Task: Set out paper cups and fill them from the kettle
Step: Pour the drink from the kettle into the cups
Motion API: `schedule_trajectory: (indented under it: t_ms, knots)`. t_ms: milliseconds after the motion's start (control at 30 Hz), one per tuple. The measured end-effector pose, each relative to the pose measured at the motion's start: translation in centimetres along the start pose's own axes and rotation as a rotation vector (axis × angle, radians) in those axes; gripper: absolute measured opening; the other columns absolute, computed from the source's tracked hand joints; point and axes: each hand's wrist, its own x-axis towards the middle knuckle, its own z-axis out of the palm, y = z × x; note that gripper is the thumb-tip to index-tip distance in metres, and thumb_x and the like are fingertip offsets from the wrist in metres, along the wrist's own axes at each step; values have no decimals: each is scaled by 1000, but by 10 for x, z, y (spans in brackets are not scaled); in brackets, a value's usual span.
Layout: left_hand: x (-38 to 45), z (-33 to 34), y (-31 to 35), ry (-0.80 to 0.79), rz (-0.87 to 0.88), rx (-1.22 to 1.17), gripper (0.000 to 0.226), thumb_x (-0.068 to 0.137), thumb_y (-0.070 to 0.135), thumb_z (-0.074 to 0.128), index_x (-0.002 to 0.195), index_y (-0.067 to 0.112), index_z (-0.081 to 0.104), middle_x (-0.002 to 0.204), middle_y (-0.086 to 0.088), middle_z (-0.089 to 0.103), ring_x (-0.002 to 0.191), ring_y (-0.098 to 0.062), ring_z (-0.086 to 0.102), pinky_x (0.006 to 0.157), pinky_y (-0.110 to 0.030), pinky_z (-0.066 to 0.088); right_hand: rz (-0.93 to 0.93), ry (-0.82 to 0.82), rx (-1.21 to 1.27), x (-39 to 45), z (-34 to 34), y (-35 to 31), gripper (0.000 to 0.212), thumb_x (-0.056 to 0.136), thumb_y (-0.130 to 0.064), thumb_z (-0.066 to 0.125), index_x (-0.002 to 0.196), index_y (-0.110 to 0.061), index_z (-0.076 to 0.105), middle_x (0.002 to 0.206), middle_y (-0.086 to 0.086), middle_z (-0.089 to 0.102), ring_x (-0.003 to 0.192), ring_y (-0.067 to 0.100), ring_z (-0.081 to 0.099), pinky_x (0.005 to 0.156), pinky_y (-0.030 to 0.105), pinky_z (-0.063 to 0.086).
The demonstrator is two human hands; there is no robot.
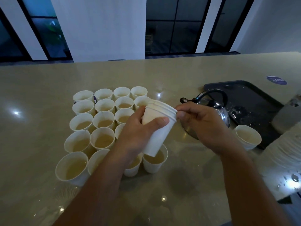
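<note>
My left hand (140, 128) grips a short stack of nested white paper cups (156, 136), tilted with the rims up and to the right. At the stack's top rim, my right hand (200, 123) pinches the edge of the outermost cup with thumb and fingertips. Below and left of the stack, several filled paper cups (102, 121) stand in rows on the beige counter (48, 82). One filled cup (155, 160) stands right under the stack's base. The steel kettle (216, 108) with a black handle sits behind my right hand, partly hidden by it.
A dark tray (254, 101) lies at the right behind the kettle, with water drops on it. A single filled cup (248, 138) stands at the tray's front edge. A grey object (288, 115) sits at the far right. Water drops lie on the counter's right side (291, 180).
</note>
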Motion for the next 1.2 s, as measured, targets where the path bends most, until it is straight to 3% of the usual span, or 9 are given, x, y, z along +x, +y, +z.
schedule_trajectory:
  t_ms: [100,267,333,433,533,733,867,1100,1200]
  knots:
    - [-3,-8,1,-24,-19,-26,37,76,44,78,108,38,58,100,3,70,89,-24,71,72,-38,61,-15,0,1,2,6,-7,13,89,-27,58,93,-27,71,86,-19,68,82,-2,57,76,11,44]
    - [-6,-19,-2,-34,-42,-60,53,60,56,76,108,45,58,103,5,71,93,-26,71,81,-50,60,-11,57,63,5,21,-9,20,98,-11,53,89,-22,68,74,-21,64,71,-7,55,67,8,41]
    - [-9,-23,-3,-50,-53,-49,64,54,61,75,113,49,55,108,7,69,96,-25,70,83,-51,59,9,166,84,11,22,-13,20,99,-10,52,88,-20,66,72,-18,63,67,-7,52,65,8,41]
    - [-12,-29,-4,-1,-15,-52,57,68,54,79,118,46,53,109,11,67,98,-17,67,82,-42,60,11,411,6,33,13,-22,19,102,-18,51,90,-24,64,75,-7,62,61,-4,50,57,11,43]
    - [-10,-32,-1,105,66,-36,54,80,43,73,127,41,46,111,14,61,96,-11,63,71,-27,57,-39,539,-157,73,-1,-21,13,100,-24,56,97,-31,66,84,-10,66,69,-2,58,65,14,50]
    - [-9,-32,-1,232,173,-22,67,77,34,79,124,50,35,104,34,52,91,14,56,60,-9,51,112,207,-681,162,8,43,20,96,-19,63,113,-20,74,111,1,69,89,13,59,82,24,45]
    - [-7,-31,-5,266,135,2,75,74,36,81,130,50,33,113,32,49,99,1,54,56,-6,47,211,20,-924,181,23,80,22,95,-12,61,112,-16,75,111,7,70,80,16,58,73,25,47]
    - [-1,-32,-7,330,108,2,80,64,47,78,133,45,39,119,23,55,103,-7,57,76,-24,54,272,-9,-913,197,40,103,20,95,-14,63,112,-14,75,105,7,73,80,19,65,81,28,57]
    - [2,-33,-8,344,102,17,74,69,43,79,130,46,39,117,25,55,101,-8,57,73,-21,53,260,-22,-900,199,44,110,20,95,-15,65,111,-16,76,107,6,73,82,18,66,84,29,57]
